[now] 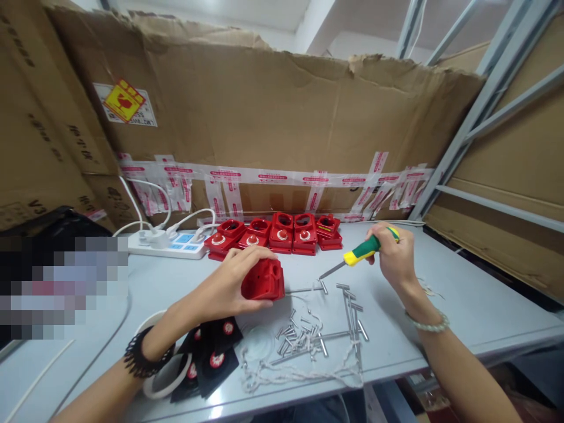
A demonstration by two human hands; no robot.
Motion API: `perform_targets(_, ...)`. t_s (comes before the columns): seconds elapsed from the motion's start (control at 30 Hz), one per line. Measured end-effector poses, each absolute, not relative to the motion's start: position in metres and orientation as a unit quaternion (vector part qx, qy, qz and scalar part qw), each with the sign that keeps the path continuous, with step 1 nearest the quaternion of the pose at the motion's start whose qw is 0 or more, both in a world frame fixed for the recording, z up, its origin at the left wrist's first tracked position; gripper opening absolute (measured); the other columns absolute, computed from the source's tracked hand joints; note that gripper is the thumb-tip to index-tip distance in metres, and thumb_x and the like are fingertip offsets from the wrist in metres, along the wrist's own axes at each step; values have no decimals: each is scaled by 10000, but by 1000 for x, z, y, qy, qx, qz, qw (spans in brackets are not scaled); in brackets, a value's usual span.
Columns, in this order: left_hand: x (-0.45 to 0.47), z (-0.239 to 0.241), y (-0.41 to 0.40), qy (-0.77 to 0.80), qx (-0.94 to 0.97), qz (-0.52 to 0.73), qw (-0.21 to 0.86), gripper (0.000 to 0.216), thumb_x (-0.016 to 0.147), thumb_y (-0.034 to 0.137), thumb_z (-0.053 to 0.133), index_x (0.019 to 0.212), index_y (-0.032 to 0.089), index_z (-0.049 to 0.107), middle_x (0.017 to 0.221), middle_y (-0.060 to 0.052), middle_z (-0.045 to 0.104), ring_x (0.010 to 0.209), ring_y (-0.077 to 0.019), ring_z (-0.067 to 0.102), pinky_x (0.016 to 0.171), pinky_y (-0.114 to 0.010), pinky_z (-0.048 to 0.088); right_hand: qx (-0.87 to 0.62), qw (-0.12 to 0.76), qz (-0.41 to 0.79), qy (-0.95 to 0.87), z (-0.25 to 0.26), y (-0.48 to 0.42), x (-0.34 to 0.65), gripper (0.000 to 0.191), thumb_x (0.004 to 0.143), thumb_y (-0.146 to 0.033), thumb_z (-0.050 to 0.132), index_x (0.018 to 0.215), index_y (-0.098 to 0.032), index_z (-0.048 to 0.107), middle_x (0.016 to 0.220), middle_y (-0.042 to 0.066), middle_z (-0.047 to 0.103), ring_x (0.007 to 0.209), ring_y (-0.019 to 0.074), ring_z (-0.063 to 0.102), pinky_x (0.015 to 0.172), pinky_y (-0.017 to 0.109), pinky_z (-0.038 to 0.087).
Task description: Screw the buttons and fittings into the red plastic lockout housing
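Partly hidden: red housing (267, 279) in clasping left hand (229, 279), screwdriver handle (365, 250) in clenched right hand (395, 255).

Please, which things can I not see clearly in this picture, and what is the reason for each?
All in the head view:
- Far-left side of the red hollow plastic housing: covered by the left hand.
- Part of the green-and-yellow screwdriver handle: behind the right hand.
- Print on the round red-and-white label in front: too small.
- Black object: cut off by the left edge, partly pixelated.
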State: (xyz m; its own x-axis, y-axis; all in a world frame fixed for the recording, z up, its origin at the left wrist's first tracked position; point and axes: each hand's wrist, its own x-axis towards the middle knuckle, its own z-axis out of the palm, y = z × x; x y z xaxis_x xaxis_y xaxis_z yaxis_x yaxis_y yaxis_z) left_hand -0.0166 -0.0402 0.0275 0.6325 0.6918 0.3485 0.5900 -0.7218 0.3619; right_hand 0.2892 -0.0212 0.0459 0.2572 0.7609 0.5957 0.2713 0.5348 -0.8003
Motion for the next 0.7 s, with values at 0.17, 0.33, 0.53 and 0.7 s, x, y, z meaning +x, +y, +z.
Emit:
perform_targets(0.17,-15,25,-40,353,898,242,103,558,739,347,697,1203,282,395,1258,-73,506,1132,-279,474,948,-459,339,-384,714,263,-522,39,-20,276,244,770,-301,513,565,-176,560,508,-22,505,366,91,476,291,205,373)
perform_targets(0.33,-14,25,-40,353,897,240,113,580,725,359,709,1205,285,391,1263,-69,504,1124,-279,473,953,-470,342,-359,738,311,-479,35,-20,262,245,748,-304,511,549,-169,560,548,-22,515,389,76,482,305,186,380)
perform_targets(0.53,-13,22,-41,355,893,250,117,691,691,361,722,1265,269,348,1246,-82,527,1062,-277,519,944,-462,378,-361,710,319,-514,33,-18,251,255,790,-318,482,590,-175,549,524,-23,520,400,94,521,328,194,395)
perform_targets(0.7,-13,21,-41,349,892,257,132,763,655,329,745,1288,260,326,1293,-96,487,1097,-283,506,932,-449,400,-353,718,311,-513,35,-16,249,259,789,-318,491,585,-170,548,528,-22,514,411,94,538,331,188,389)
